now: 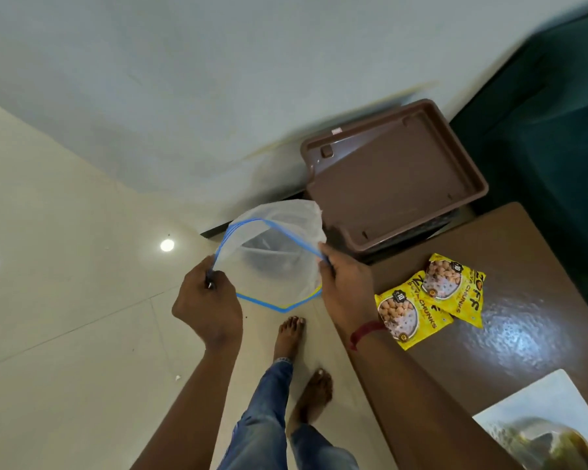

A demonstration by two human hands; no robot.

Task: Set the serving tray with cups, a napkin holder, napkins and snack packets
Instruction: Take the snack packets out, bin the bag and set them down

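Note:
I hold a clear zip bag (272, 256) with a blue rim open over the floor. My left hand (206, 300) pinches its left rim and my right hand (345, 286) grips its right rim. Dark shapes show through the plastic; I cannot tell what they are. A brown serving tray (394, 178) sits beyond the bag, at the far end of the brown table (523, 327), with nothing in it. Two yellow snack packets (431, 300) lie overlapping on the table just right of my right wrist.
A pale placemat with a printed picture (550, 425) lies at the table's near right corner. A dark green sofa (557, 130) stands behind the table. My bare feet (302, 361) stand on the cream tiled floor (65, 300), near a white wall.

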